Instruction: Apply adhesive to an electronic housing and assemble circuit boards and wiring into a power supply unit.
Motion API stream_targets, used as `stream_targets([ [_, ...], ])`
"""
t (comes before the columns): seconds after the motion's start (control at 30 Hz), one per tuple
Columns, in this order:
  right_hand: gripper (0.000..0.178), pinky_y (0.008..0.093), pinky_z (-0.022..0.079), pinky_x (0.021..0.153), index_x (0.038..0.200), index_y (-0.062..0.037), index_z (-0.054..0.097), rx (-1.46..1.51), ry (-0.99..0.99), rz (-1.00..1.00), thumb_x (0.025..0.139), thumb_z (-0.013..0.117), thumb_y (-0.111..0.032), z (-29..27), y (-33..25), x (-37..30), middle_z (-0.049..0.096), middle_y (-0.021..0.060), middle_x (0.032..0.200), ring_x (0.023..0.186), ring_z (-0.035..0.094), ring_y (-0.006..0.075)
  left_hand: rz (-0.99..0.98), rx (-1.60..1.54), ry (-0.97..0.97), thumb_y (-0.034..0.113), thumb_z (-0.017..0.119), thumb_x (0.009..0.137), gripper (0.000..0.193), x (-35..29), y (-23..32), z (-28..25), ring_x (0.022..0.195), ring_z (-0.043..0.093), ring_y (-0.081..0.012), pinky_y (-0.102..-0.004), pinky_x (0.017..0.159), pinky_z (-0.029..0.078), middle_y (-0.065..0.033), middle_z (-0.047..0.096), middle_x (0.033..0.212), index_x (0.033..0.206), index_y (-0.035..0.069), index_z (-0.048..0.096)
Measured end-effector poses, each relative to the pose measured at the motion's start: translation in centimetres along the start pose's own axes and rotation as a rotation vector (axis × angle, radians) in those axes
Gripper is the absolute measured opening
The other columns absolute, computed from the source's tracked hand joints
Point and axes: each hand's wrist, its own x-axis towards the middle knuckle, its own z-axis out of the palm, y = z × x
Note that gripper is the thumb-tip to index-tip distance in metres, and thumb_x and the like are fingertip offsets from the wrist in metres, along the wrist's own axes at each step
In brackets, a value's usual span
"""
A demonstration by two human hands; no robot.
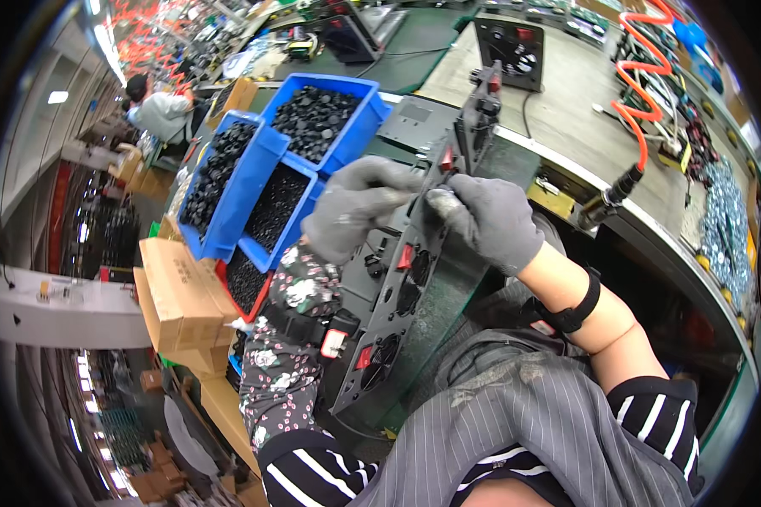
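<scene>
A row of black metal panels (379,331) with round fan grilles and red switches (406,257) stands on edge before me, running from near left to far right. My left hand (347,211), in a grey glove, is at the row's left side with thumb and fingers pinched together near a panel's upper edge. On the other side, my right hand (492,221), also gloved, has its fingers curled and closed against the same panel. Whatever is between the fingertips of either hand is hidden or too small to name.
Blue bins (347,150) of small black parts stand to the left, with a red bin (243,287) and cardboard boxes (183,297) nearer. Another fan panel (511,52) stands on the far bench. An orange coiled hose (643,114) hangs at right with a tool (610,196). Another person (162,115) is at far left.
</scene>
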Motion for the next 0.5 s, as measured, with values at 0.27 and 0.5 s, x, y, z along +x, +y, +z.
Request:
stream_targets([
  [0.27, 0.029, 0.0427, 0.047, 0.060, 0.082, -0.0073, 0.054, -0.015, 0.226, -0.140, 0.084, 0.061, -0.035, -0.7, -0.3, -0.4, 0.058, 0.0125, 0.069, 0.068, 0.061, 0.0326, -0.213, -0.082, 0.073, 0.007, 0.061, 0.084, 0.024, 0.1, 0.4, 2.0, 0.062, 0.048, -0.0029, -0.0171, 0.057, 0.041, 0.0005, 0.063, 0.088, 0.107, 0.003, 0.061],
  [0.5, 0.034, 0.0414, 0.048, 0.061, 0.083, -0.0054, 0.053, -0.035, -0.149, 0.056, 0.079, 0.065, -0.037, -0.7, 0.3, -0.1, 0.059, 0.0125, 0.078, 0.075, 0.061, 0.0315, 0.035, -0.225, -0.004, 0.004, 0.060, 0.083, 0.024, -0.4, 0.2, 0.6, 0.063, 0.050, -0.0071, -0.0191, 0.057, 0.040, -0.0058, 0.064, 0.094, 0.107, 0.003, 0.058],
])
